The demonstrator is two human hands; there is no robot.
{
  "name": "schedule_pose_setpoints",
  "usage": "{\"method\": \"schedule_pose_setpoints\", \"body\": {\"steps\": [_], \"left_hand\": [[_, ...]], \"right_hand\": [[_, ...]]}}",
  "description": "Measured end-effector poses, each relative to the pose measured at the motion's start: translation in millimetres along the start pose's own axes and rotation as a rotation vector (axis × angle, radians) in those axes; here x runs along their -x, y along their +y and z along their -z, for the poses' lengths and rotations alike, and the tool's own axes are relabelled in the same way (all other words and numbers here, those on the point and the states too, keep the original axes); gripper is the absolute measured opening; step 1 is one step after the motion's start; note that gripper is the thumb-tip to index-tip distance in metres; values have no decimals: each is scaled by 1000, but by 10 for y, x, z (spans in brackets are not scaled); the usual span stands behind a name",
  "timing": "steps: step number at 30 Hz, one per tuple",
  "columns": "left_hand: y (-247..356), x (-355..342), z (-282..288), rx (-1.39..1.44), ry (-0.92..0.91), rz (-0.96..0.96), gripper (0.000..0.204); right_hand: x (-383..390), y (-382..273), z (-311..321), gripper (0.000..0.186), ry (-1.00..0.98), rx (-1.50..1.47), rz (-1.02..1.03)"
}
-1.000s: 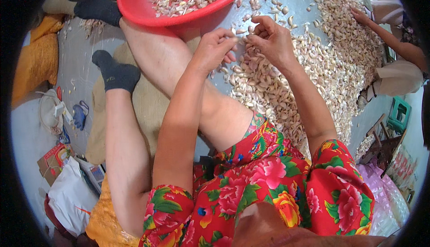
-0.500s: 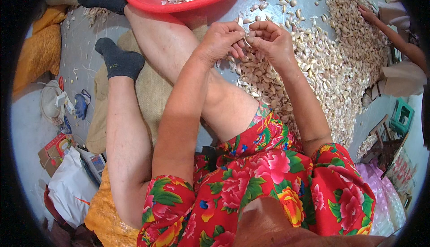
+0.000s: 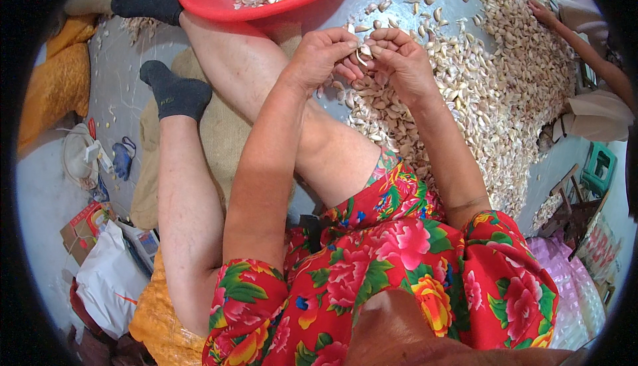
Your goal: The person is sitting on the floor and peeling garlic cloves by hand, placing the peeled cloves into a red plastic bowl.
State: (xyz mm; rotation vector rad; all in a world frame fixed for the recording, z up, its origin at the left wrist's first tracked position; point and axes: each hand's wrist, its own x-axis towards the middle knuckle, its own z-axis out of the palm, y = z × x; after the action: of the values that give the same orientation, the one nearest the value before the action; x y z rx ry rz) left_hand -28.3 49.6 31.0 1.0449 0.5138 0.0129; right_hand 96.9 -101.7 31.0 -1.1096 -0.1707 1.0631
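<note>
A small pale garlic clove with a curl of skin sits between my pinched fingertips. My left hand grips it from the left, thumb pointing inward, and my right hand grips it from the right with its fingers curled. A wide heap of loose garlic cloves lies on the grey floor under and to the right of my hands. Just above them is a red plastic basin with cloves and skins inside.
My legs rest on beige sacking. Other people's hands reach into the heap at upper right. Orange sacks, a blue glove and a white bag lie at left. A green plastic stool stands at right.
My hands have come together around the clove, and its pale skin now shows curled between them. Another person's upper arm has appeared at the top right.
</note>
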Motion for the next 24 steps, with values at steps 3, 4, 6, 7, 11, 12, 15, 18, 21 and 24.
{"method": "schedule_pose_setpoints", "body": {"steps": [3,4,6,7,11,12,15,18,21,24], "left_hand": [[-8,-37,-30,-14,-4,26,18],[-4,-56,-40,-23,-11,35,18],[-48,-54,-20,-49,-3,48,16],[-58,-38,23,-81,4,62,17],[-10,-75,22,-35,67,78,18],[-5,-54,8,18,97,81,18],[19,-60,-17,92,98,70,15],[32,-41,-17,112,97,108,12],[50,-48,-8,104,93,126,9],[40,-40,11,115,99,121,8]], "right_hand": [[33,-56,-22,23,16,150,9],[31,-45,-5,22,1,207,33],[13,39,56,22,-23,323,86],[13,61,10,20,-49,322,129],[78,116,-14,20,143,644,243],[90,107,-13,21,152,644,261],[100,100,31,20,162,649,321],[117,133,106,18,160,724,322],[123,84,145,20,170,719,298],[85,79,188,21,138,649,263]]}}
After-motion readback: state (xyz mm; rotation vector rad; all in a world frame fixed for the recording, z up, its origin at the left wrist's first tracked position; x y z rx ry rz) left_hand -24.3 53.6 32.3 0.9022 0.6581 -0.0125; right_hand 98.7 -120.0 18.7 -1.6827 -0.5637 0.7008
